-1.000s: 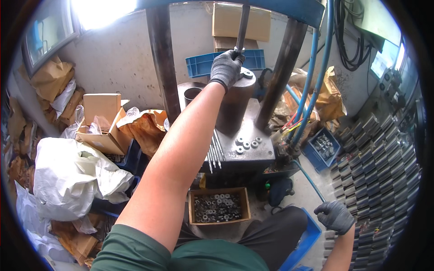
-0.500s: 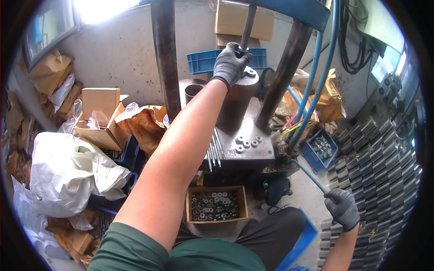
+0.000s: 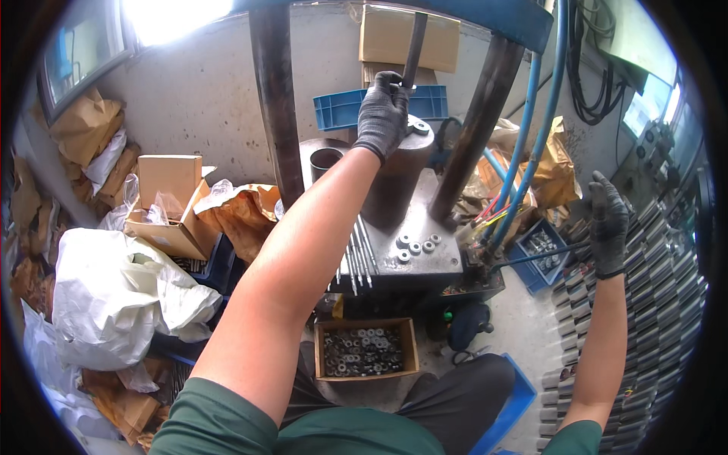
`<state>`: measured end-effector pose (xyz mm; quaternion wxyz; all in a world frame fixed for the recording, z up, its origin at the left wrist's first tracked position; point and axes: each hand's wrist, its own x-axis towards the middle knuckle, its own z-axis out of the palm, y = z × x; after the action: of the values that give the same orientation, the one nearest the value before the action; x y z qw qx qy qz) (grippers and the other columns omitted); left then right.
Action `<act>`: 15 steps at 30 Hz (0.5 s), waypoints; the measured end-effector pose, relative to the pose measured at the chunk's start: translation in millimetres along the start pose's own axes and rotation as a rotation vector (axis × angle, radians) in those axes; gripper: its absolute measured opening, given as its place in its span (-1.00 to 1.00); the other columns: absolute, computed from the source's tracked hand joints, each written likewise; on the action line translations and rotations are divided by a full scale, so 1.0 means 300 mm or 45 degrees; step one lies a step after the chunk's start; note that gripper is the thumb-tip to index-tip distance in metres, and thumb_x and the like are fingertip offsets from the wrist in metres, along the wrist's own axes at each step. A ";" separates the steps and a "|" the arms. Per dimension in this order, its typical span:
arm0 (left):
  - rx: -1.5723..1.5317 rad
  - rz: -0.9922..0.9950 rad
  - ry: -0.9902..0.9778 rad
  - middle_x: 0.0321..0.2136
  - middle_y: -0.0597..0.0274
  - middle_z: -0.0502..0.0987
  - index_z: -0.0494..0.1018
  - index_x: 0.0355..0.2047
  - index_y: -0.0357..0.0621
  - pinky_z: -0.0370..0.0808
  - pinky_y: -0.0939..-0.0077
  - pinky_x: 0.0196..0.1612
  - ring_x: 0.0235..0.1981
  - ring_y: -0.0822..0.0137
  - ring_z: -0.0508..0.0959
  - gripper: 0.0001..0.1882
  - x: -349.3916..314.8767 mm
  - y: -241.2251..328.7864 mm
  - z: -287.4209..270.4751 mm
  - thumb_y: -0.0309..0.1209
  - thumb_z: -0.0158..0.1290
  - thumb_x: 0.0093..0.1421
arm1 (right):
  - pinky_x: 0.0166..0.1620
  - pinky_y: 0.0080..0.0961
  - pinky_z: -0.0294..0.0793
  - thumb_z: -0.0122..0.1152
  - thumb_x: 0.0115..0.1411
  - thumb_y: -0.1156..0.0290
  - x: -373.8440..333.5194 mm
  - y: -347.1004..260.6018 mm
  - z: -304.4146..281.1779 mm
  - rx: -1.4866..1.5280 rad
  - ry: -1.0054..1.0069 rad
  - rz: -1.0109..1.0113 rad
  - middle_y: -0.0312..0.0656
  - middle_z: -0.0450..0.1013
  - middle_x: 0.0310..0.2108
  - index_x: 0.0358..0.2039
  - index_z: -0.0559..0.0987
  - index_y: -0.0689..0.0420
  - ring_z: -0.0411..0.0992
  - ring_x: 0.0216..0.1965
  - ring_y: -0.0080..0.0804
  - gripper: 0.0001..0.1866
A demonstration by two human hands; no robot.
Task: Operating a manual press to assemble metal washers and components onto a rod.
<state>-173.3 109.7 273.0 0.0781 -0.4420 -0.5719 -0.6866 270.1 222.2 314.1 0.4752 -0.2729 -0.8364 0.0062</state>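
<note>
My left hand (image 3: 383,114), in a grey knit glove, is raised to the lower end of the press's dark ram rod (image 3: 415,49). Its fingers are closed, and what they hold is mostly hidden; a small light edge shows beside the rod. Just below sits a metal ring (image 3: 419,127) on top of the thick steel cylinder (image 3: 394,178). At the far right my gloved right hand (image 3: 609,227) has its fingers stretched upward, with the palm beside the end of a blue-grey lever (image 3: 542,255). Several small metal rings (image 3: 414,248) and thin rods (image 3: 359,258) lie on the press bed (image 3: 436,267).
Two dark press columns (image 3: 277,106) flank the cylinder. A short tube (image 3: 326,158) stands left of it. Below the bed is a cardboard box (image 3: 409,356) of rings. A blue crate (image 3: 523,277) of parts and stacked metal pieces (image 3: 644,326) stand right; white sacking (image 3: 114,296) lies left.
My right hand has moved up, its fingers unwrapping from the lever, whose end has swung upward. My left hand has shifted slightly and stays at the ram's end.
</note>
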 end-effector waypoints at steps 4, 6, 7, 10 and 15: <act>-0.006 -0.120 -0.087 -0.26 0.09 0.63 0.45 0.01 -0.12 0.55 0.26 -0.08 -0.25 0.14 0.64 -0.72 0.005 0.006 -0.004 -0.31 0.13 0.36 | 0.04 -0.45 0.57 0.23 0.41 0.34 -0.034 -0.023 0.002 0.007 -0.096 0.251 -0.15 0.60 -0.08 0.18 0.55 0.25 0.57 -0.12 -0.40 -0.60; 0.095 -0.076 -0.081 -0.23 0.08 0.65 0.47 0.06 -0.12 0.55 0.27 -0.05 -0.20 0.13 0.66 -0.67 -0.001 0.011 -0.006 -0.28 0.13 0.35 | -0.04 -0.48 0.58 0.23 0.36 0.44 -0.115 -0.057 -0.052 0.028 -0.189 0.317 -0.17 0.60 -0.13 0.17 0.55 0.23 0.56 -0.17 -0.44 -0.61; 0.097 -0.074 -0.124 -0.20 0.07 0.66 0.47 0.07 -0.12 0.56 0.27 -0.04 -0.18 0.13 0.67 -0.66 0.000 0.014 -0.005 -0.28 0.14 0.35 | -0.11 -0.51 0.59 0.24 0.32 0.53 -0.171 -0.079 -0.093 0.126 -0.284 0.406 -0.19 0.60 -0.18 0.17 0.56 0.20 0.55 -0.22 -0.49 -0.60; 0.176 -0.018 -0.168 -0.25 0.13 0.66 0.45 0.13 -0.11 0.58 0.36 -0.12 -0.26 0.30 0.65 -0.57 0.006 0.017 -0.008 -0.19 0.19 0.35 | -0.24 -0.43 0.59 0.29 0.12 0.57 -0.380 -0.156 -0.223 -0.129 -0.862 0.166 -0.08 0.59 -0.33 0.01 0.65 0.15 0.58 -0.40 -0.37 -0.61; 0.285 -0.062 -0.160 -0.29 0.17 0.64 0.45 0.21 0.01 0.56 0.37 -0.15 -0.31 0.32 0.63 -0.56 0.011 0.010 -0.007 -0.18 0.15 0.38 | -0.24 -0.23 0.61 0.35 0.07 0.37 -0.723 -0.220 -0.285 -0.086 -1.433 0.265 -0.04 0.61 -0.38 -0.21 0.70 0.10 0.62 -0.34 -0.06 -0.76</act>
<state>-174.4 108.2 277.5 0.0744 -0.4587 -0.6591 -0.5913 395.2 44.4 206.9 -0.0556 -0.3236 -0.9290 0.1707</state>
